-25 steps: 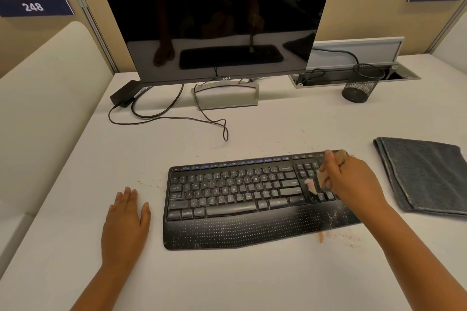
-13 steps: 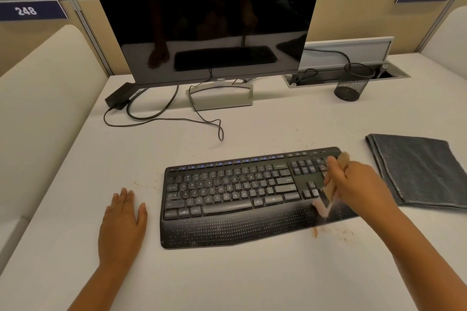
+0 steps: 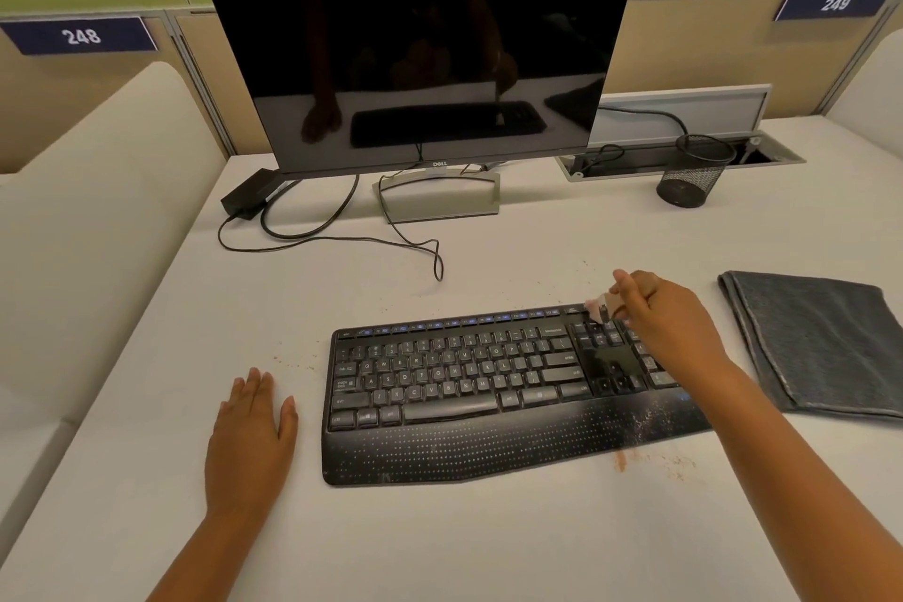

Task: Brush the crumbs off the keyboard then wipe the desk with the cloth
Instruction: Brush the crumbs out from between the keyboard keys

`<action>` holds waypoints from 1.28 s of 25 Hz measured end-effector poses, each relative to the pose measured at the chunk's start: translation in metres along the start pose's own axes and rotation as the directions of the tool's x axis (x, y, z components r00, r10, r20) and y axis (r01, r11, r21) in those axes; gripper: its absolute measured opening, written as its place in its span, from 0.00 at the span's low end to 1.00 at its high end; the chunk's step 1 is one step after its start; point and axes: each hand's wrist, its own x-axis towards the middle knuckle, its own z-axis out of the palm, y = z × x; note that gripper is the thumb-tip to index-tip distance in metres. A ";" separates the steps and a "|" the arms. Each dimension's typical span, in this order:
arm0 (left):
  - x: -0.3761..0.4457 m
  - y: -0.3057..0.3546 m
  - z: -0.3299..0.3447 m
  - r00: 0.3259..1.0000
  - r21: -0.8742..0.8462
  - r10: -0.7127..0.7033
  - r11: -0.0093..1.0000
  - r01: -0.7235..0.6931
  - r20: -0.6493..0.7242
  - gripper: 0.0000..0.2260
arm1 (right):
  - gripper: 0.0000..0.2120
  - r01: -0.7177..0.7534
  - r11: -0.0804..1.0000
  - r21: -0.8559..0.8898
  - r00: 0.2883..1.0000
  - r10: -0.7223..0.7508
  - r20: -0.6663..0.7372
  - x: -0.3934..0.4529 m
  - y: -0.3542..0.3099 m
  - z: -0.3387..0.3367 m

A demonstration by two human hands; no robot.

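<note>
A black keyboard [image 3: 469, 386] lies on the white desk [image 3: 440, 543] in front of me. My right hand [image 3: 664, 323] grips a small brush [image 3: 597, 306], whose pale bristles sit at the keyboard's far right edge above the number keys. Crumbs dust the right end of the palm rest, and a brown crumb pile [image 3: 635, 459] lies on the desk just below it. More crumbs [image 3: 298, 362] speckle the desk left of the keyboard. My left hand [image 3: 251, 435] rests flat on the desk there, fingers straight. A folded grey cloth [image 3: 821, 342] lies at the right.
A dark monitor [image 3: 420, 44] on a silver stand stands behind the keyboard, with a black power brick [image 3: 247, 198] and looping cables [image 3: 342, 235] beside it. A black mesh cup [image 3: 686, 178] stands before an open cable tray [image 3: 684, 156] at the back right.
My right hand swept the brush down across the number keys to the palm rest, then lifted it back to the keyboard's far right edge. My left hand stayed flat.
</note>
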 end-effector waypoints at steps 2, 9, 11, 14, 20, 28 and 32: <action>0.000 0.000 0.000 1.000 0.007 0.002 1.000 -0.002 0.002 0.23 | 0.23 0.010 1.000 0.025 1.000 -0.010 -0.027 -0.009 0.003 -0.002; 0.000 -0.001 0.000 1.000 0.018 0.010 1.000 -0.010 0.005 0.23 | 0.24 -0.047 0.997 0.065 0.997 0.050 -0.053 -0.051 0.018 -0.015; -0.001 -0.001 0.000 1.000 0.019 0.006 1.000 -0.006 0.005 0.23 | 0.25 -0.044 0.994 0.098 0.997 0.051 -0.066 -0.062 0.018 -0.017; -0.001 -0.001 0.000 1.000 0.017 0.004 1.000 -0.004 0.007 0.23 | 0.32 -0.025 0.998 0.050 0.997 0.029 -0.070 -0.075 0.016 -0.016; -0.001 0.001 -0.002 1.000 0.012 0.009 1.000 -0.009 0.006 0.23 | 0.23 -0.083 0.995 -0.052 0.996 0.084 0.026 -0.085 0.013 -0.025; -0.001 0.000 0.000 1.000 0.014 0.007 1.000 -0.006 -0.003 0.22 | 0.20 -0.016 1.000 0.019 0.999 0.017 -0.046 -0.021 0.003 -0.038; 0.000 0.000 0.000 1.000 0.008 0.006 1.000 -0.005 -0.008 0.22 | 0.21 0.034 0.993 -0.116 0.996 -0.024 0.087 0.010 0.002 -0.020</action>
